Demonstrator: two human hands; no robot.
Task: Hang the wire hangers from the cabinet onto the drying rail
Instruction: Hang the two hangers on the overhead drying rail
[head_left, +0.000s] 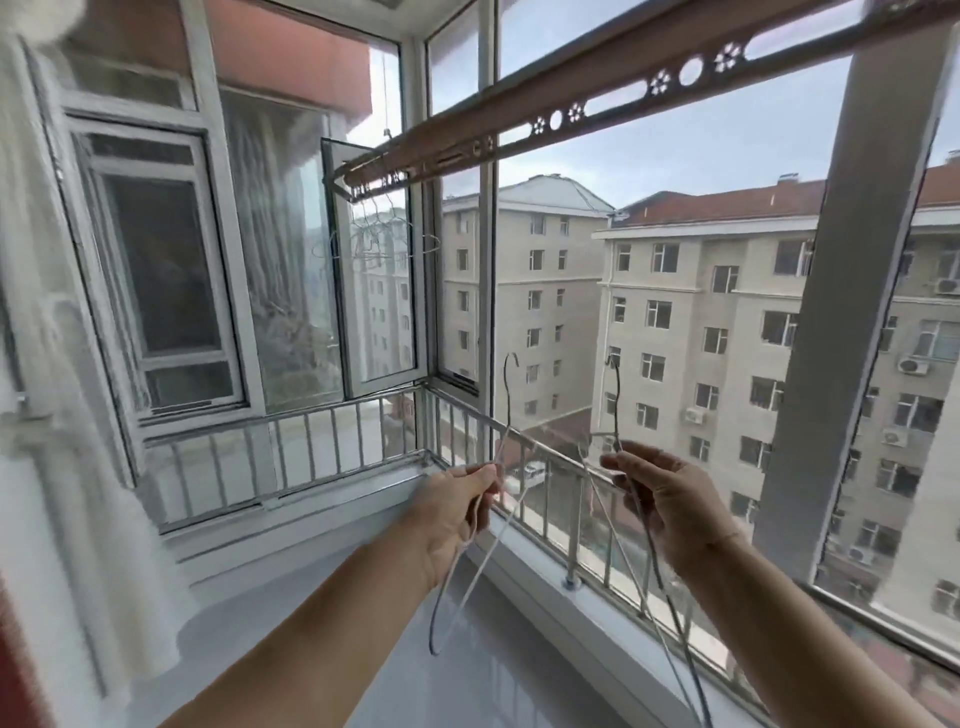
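My left hand (457, 512) pinches a thin wire hanger (506, 405) by its neck, the hook pointing up and the loop hanging down below my wrist. In my right hand (662, 501) a second wire hanger (616, 402) is gripped the same way, hook up, its body trailing down to the lower right. Overhead, the perforated metal drying rail (597, 104) runs from upper right to middle left. At the rail's far left end several wire hangers (374, 236) hang bunched together. Both held hangers are well below the rail.
A low metal guard railing (332, 447) lines the window sill on two sides. One window pane (374, 270) stands open inward near the hung hangers. White fabric (78, 467) hangs at the left. A thick grey window post (841, 312) stands at the right.
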